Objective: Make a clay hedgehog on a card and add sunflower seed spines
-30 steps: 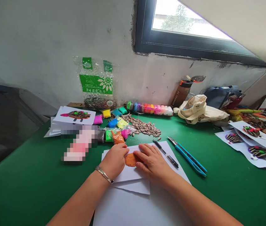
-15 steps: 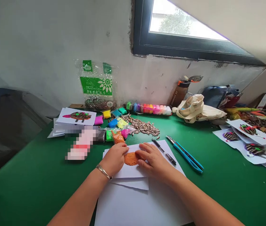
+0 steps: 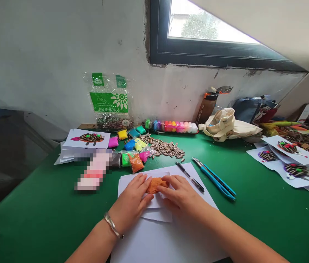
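Observation:
A flattened piece of orange modelling clay [image 3: 154,185] with an uneven surface lies on a small white paper [image 3: 154,202]. My left hand [image 3: 135,193] rests at the clay's left edge, its fingers stretched out and the thumb apart below. With curled fingers, my right hand [image 3: 178,191] grips the clay's right side; part of its thumb is hidden. Beneath are more sheets and a large white paper [image 3: 154,241]. To the right of my hands lie a black pen [image 3: 189,175] and a blue utility knife [image 3: 216,180].
Small packs of coloured clay, including an orange one [image 3: 136,163], lie beyond the paper beside loose sunflower seeds [image 3: 165,146]. A seed bag [image 3: 109,106] leans on the wall. Decorated cards sit at left [image 3: 87,138] and right [image 3: 295,170]. A bottle [image 3: 207,107] and cloth bag [image 3: 225,126] stand behind.
My left hand has moved nearer and its fingers have straightened beside the clay. The clay went from a smooth oval to an uneven shape. The view has shifted slightly.

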### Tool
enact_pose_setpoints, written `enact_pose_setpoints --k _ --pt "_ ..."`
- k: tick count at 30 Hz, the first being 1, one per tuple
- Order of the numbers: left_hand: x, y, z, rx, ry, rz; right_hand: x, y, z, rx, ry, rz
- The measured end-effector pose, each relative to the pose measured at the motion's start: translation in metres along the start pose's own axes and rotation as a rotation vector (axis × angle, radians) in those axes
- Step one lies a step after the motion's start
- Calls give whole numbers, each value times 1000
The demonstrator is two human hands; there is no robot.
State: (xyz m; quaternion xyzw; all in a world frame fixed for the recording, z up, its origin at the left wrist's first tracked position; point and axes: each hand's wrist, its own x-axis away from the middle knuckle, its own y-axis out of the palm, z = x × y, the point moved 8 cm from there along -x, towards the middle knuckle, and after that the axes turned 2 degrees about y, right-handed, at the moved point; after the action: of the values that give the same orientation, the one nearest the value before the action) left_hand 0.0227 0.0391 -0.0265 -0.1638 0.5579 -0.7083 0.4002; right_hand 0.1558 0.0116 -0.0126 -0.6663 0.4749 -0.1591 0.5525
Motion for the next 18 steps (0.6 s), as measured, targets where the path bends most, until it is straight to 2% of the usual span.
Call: enact_pose_setpoints --k 5,10,18 --pt "10 4 7 -92 39 7 15 11 8 -37 30 -7" --pt "23 9 18 -166 76 16 19 12 9 -18 30 -8" --pt "22 11 21 -172 72 -24 14 8 -1 46 14 1"
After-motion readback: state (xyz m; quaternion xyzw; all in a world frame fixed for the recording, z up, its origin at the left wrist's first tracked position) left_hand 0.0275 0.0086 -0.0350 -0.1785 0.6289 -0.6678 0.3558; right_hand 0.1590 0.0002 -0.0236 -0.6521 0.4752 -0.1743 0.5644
